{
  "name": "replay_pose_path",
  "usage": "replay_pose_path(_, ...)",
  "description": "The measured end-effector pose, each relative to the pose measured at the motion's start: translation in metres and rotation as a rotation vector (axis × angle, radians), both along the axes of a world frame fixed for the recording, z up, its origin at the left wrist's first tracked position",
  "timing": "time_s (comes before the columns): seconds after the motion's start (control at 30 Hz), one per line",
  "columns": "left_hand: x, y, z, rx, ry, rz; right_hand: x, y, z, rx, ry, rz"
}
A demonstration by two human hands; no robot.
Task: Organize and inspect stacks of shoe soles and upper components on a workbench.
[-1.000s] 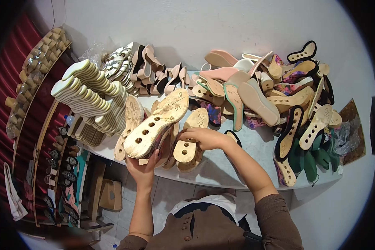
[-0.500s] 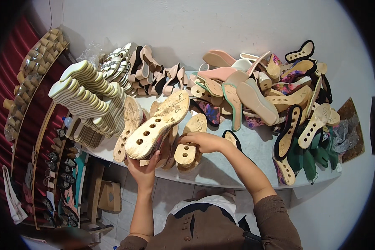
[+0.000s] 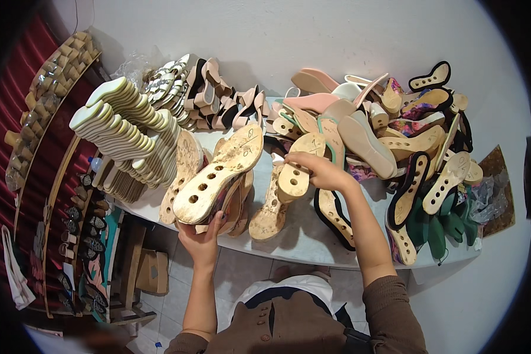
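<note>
My left hand (image 3: 202, 243) grips a pale wooden shoe last (image 3: 227, 168) from below at its near, rounded end. This last has a row of holes and covers part of the stack beneath it. More lasts (image 3: 183, 159) lie close by on its left. In my right hand (image 3: 320, 169) is another wooden shoe last (image 3: 294, 182), my fingers wrapped over its side and the holed end toward me. Just left of it a stained last (image 3: 268, 220) lies on the table. A black-edged last (image 3: 335, 215) rests beneath my right forearm.
Cream soles (image 3: 124, 138) stand stacked on the left of the table (image 3: 360, 255). Pink and black sandals (image 3: 218, 97) sit at the back. A heap of wedge soles and lasts (image 3: 366, 144) fills the right side. Shelves of shoes (image 3: 94, 245) stand far left.
My right hand has lifted its last and moved it right and away from me, uncovering the stained one on the table. The left hand stays nearly in place with its last.
</note>
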State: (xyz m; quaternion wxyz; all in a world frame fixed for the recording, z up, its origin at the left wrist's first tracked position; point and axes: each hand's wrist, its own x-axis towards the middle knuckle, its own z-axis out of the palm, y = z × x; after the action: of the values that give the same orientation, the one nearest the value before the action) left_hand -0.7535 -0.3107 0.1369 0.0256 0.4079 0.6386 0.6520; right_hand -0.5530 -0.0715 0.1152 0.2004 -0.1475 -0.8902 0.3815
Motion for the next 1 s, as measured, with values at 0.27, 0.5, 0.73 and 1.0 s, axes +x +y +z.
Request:
replay_pose_path(0.27,0.0,0.006,-0.006,0.022,0.074,0.025,-0.029,-0.035,-0.012,0.013,-0.037,0.191)
replay_pose_path(0.5,0.001,0.005,-0.004,0.039,0.017,0.005,-0.047,-0.047,-0.029,0.025,0.012,0.241)
replay_pose_path(0.73,-0.002,0.004,-0.003,0.035,0.025,0.021,-0.052,-0.051,-0.035,0.002,-0.046,0.27)
replay_pose_path(1.0,-0.004,0.007,-0.006,0.007,0.042,0.009,-0.047,-0.052,-0.032,-0.079,-0.059,0.293)
